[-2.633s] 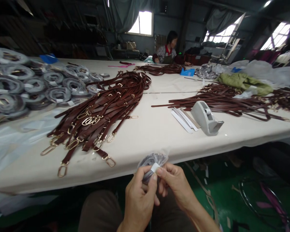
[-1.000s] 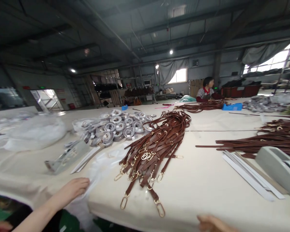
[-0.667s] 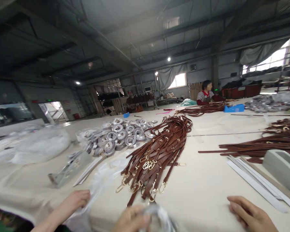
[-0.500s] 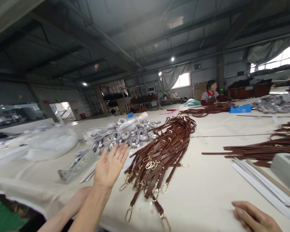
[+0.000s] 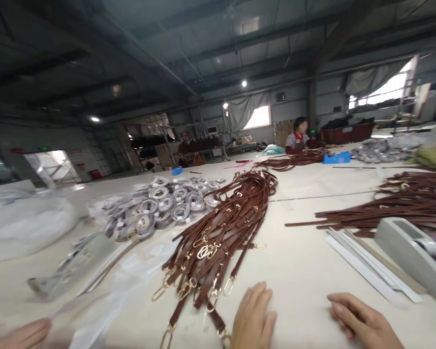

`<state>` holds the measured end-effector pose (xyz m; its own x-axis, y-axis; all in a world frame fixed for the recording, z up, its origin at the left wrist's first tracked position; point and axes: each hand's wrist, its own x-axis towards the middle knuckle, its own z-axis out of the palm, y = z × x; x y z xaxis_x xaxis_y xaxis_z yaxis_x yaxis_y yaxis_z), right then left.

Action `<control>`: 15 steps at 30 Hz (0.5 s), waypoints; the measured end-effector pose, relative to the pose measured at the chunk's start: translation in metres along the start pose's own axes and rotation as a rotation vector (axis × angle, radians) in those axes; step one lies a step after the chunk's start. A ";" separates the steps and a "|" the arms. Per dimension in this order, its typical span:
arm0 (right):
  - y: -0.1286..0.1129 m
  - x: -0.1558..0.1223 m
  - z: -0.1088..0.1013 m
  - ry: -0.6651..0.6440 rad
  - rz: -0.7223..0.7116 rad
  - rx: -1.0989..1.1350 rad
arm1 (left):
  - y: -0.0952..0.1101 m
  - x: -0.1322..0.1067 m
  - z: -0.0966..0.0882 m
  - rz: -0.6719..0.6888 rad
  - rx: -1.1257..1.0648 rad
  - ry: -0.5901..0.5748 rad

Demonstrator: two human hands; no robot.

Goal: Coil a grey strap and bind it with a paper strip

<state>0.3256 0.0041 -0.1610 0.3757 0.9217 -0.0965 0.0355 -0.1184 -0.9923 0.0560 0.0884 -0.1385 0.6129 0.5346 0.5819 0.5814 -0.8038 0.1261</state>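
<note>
My left hand (image 5: pixel 253 317) is held palm down over the white table, fingers stretched out and holding nothing. It is just right of the clasp ends of a heap of brown leather straps (image 5: pixel 221 218) with gold-coloured clips and buckles. Further right, my right hand (image 5: pixel 363 320) rests near the tabletop with its fingers loosely curled in, and no object shows in it. Behind the straps, to the left, lies a pile of coiled straps in clear wrapping (image 5: pixel 167 203).
Another person's hand (image 5: pixel 26 334) is at a clear plastic bag (image 5: pixel 104 310), lower left. A grey tape dispenser (image 5: pixel 414 252) and pale strips (image 5: pixel 370 266) lie on the right, with more brown straps (image 5: pixel 403 208) behind. A co-worker (image 5: pixel 299 138) sits across the table (image 5: pixel 301 271).
My left hand has swung right and turned from palm up to palm down. A blurred wrapped item above the coil pile is no longer in the air. The view has shifted right.
</note>
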 end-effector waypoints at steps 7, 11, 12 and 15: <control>-0.028 -0.014 0.014 0.028 -0.053 0.041 | 0.000 -0.009 0.024 0.062 0.341 0.113; -0.036 -0.008 0.018 0.041 -0.008 -0.047 | -0.003 -0.012 0.023 -0.049 0.106 0.043; -0.037 -0.004 0.019 0.037 0.005 -0.085 | -0.003 -0.013 0.023 -0.103 0.024 0.013; -0.041 0.010 0.023 0.019 -0.008 -0.172 | -0.006 -0.016 0.026 -0.284 -0.228 -0.056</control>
<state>0.3062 0.0266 -0.1234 0.3921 0.9160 -0.0854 0.1961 -0.1739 -0.9650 0.0564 0.0915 -0.1690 0.4764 0.7528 0.4543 0.6021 -0.6558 0.4554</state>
